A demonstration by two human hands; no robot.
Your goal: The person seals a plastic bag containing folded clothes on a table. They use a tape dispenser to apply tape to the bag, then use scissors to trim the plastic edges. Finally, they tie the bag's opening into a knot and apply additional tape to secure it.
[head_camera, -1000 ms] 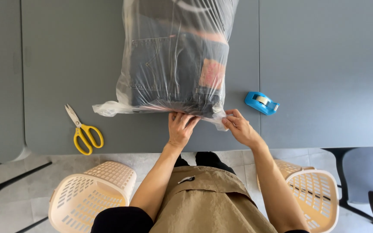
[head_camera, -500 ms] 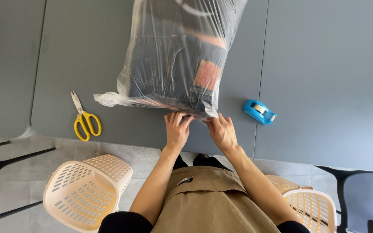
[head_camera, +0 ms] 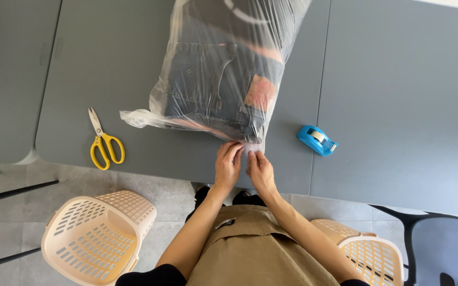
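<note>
plastic bag [head_camera: 223,79] corner pinched by fingers of left hand [head_camera: 228,167], right hand [head_camera: 261,170].

Grey table [head_camera: 398,106], three things upon it

We saw a clear bag of dark clothes [head_camera: 223,74] at twelve o'clock, yellow scissors [head_camera: 103,142] at nine, a blue tape dispenser [head_camera: 316,140] at three.

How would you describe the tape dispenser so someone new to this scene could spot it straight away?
Start at the grey table and find the big clear plastic bag of dark folded clothes at its middle. Just to the bag's right, near the table's front edge, lies the tape dispenser. It is small and bright blue, unlike the yellow-handled scissors left of the bag.
</note>
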